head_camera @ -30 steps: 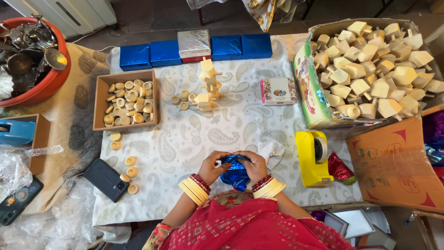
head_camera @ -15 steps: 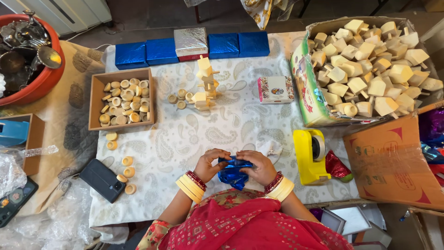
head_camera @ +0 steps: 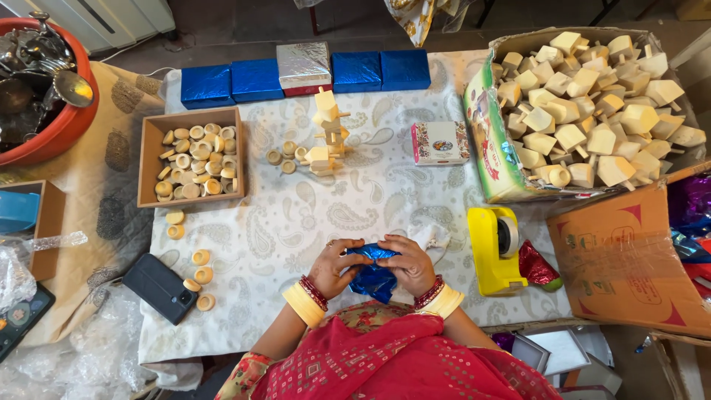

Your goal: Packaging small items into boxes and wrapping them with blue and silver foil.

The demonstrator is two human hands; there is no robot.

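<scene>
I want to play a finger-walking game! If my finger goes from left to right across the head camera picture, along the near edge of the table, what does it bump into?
Black phone → left hand → blue foil → right hand → yellow tape dispenser → red foil scrap → flat cardboard box.

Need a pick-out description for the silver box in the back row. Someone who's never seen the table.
Start at the patterned white cloth on the table and look along its far edge, opposite the person. A row of five foil-wrapped boxes runs there. The silver box is the middle one: the only silver one, with two blue boxes on one side and two on the other.
</scene>
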